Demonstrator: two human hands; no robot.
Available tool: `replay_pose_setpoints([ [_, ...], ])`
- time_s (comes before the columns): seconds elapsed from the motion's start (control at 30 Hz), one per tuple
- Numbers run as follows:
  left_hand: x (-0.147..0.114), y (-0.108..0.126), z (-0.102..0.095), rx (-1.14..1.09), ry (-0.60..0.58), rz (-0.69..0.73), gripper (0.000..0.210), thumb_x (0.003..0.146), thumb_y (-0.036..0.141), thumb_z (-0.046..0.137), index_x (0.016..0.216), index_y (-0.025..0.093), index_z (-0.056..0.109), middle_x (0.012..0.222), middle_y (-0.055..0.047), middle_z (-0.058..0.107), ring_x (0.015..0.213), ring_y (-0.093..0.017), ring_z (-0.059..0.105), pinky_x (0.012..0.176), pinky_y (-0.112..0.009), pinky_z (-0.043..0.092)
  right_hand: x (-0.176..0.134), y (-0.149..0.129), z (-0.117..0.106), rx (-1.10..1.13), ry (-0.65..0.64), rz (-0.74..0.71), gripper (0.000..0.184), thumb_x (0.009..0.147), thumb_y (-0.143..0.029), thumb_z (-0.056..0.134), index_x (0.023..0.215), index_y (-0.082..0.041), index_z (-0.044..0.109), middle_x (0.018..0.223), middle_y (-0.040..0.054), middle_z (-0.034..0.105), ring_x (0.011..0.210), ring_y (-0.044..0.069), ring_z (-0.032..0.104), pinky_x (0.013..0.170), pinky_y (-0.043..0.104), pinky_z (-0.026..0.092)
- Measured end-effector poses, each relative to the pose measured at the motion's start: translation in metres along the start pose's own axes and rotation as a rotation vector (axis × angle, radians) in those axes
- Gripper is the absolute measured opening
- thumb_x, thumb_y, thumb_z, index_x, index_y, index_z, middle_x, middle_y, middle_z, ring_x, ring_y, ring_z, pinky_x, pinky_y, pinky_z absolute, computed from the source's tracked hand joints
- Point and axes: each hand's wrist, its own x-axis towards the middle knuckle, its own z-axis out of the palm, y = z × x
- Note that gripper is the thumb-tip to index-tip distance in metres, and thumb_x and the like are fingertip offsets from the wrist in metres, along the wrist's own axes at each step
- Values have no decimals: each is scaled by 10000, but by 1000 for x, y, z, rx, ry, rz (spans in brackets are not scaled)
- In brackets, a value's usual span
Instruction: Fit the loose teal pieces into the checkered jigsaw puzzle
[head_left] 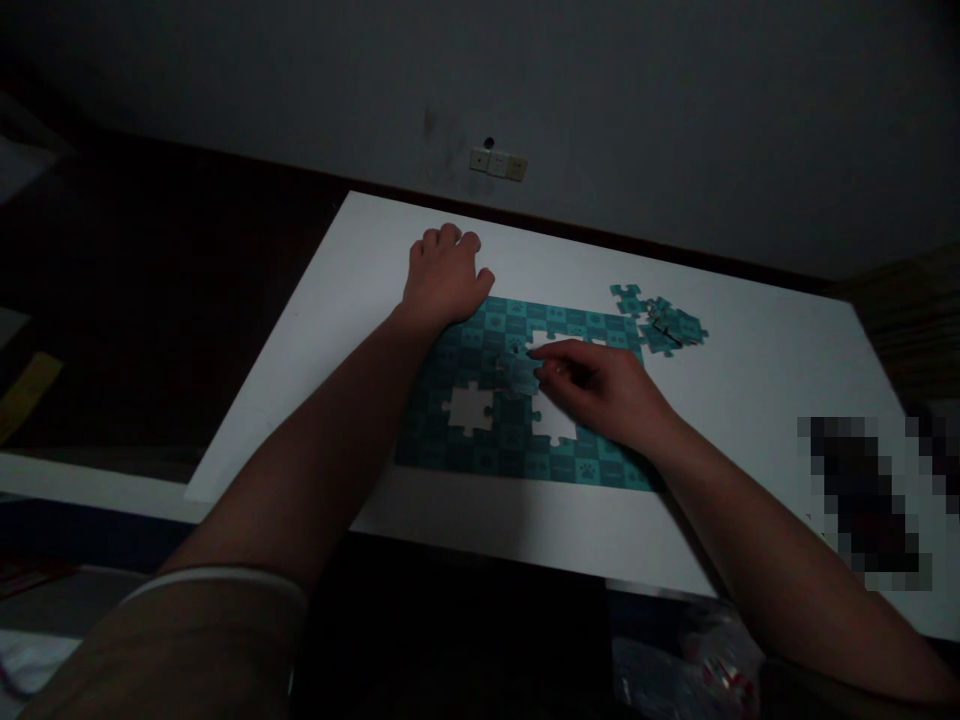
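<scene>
A teal checkered jigsaw puzzle (487, 460) with paw prints lies on the white table, with white gaps where the tabletop shows through. My right hand (600, 385) is over its right half, thumb and forefinger pinched at the edge of a blurred puzzle piece (517, 372). Whether that piece is flat in the puzzle or slightly raised I cannot tell. At the puzzle's upper left corner, my left hand (446, 275) rests palm down with its fingers apart and slightly bent, holding nothing. My left forearm hides part of the puzzle's left side.
Several loose puzzle pieces (671, 330) lie heaped beyond the puzzle's upper right corner. The white table (765, 400) reaches back toward a wall with sockets (498, 163). A pixelated dark object (862, 495) is at the right, and clear plastic bags (697, 665) sit below the front edge.
</scene>
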Motion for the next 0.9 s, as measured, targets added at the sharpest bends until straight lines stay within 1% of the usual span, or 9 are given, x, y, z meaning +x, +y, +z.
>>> replay_pose_setpoints([
  [0.2, 2, -2, 0, -15, -19, 9, 528, 1201, 318, 778, 1721, 234, 755, 1877, -228, 658, 1794, -597, 517, 1538, -798, 394, 1, -3, -1, -10, 2, -4, 216, 1098, -522, 874, 1234, -375, 954, 993, 69, 938, 826, 325, 832, 727, 516, 645],
  [0.27, 2, -2, 0, -10, -11, 10, 518, 1201, 320, 767, 1713, 243, 759, 1870, -219, 671, 1787, -588, 528, 1531, -803, 406, 1, -2, -2, -1, 10, -5, 208, 1092, -523, 881, 1233, -387, 951, 983, 62, 930, 828, 329, 838, 723, 516, 649],
  [0.43, 0, -1, 1, 1, 5, 2, 448, 1220, 307, 721, 1654, 215, 779, 1836, -232, 672, 1782, -540, 544, 1542, -723, 425, 1, 4, 0, 22, 23, -15, 186, 1074, -501, 900, 1220, -398, 949, 945, 39, 901, 815, 321, 829, 706, 485, 625],
  [0.57, 1, -1, 2, -6, 3, 0, 451, 1221, 305, 725, 1664, 234, 770, 1833, -218, 676, 1784, -543, 535, 1538, -744, 419, 1, 4, 1, 33, 13, -11, 209, 1070, -504, 910, 1235, -385, 956, 949, 44, 904, 823, 317, 824, 697, 469, 631],
  [0.63, 1, -1, 2, -2, 8, 2, 457, 1214, 304, 736, 1664, 232, 772, 1832, -219, 686, 1777, -548, 542, 1532, -756, 424, 1, 4, 1, 64, 29, -11, 223, 1071, -507, 899, 1238, -372, 958, 946, 41, 897, 809, 305, 814, 699, 461, 635],
  [0.7, 1, -1, 2, -1, 7, 1, 466, 1206, 307, 747, 1666, 235, 776, 1842, -215, 690, 1776, -554, 544, 1530, -764, 421, 1, 6, -3, 109, 101, -9, 238, 1067, -516, 904, 1235, -355, 953, 952, 39, 889, 786, 292, 791, 708, 460, 638],
  [0.8, 1, -1, 2, -10, 3, 4, 473, 1203, 307, 752, 1668, 230, 783, 1865, -222, 675, 1783, -563, 534, 1537, -765, 407, 4, 14, -12, 141, 298, 11, 230, 1062, -523, 927, 1221, -356, 932, 968, 42, 876, 773, 287, 760, 735, 477, 645],
  [0.87, 1, -1, 1, -7, 4, 6, 477, 1207, 301, 753, 1677, 224, 786, 1864, -228, 675, 1778, -561, 540, 1533, -757, 413, 6, 22, -20, 130, 411, 23, 216, 1055, -505, 937, 1216, -362, 920, 993, 55, 875, 827, 308, 779, 783, 502, 662],
  [0.9, 1, -1, 1, 0, 6, 6, 476, 1211, 298, 753, 1679, 220, 787, 1856, -228, 681, 1772, -554, 548, 1529, -746, 422, 7, 26, -23, 121, 441, 26, 215, 1048, -496, 942, 1214, -361, 915, 1006, 65, 877, 865, 322, 795, 810, 517, 670],
])
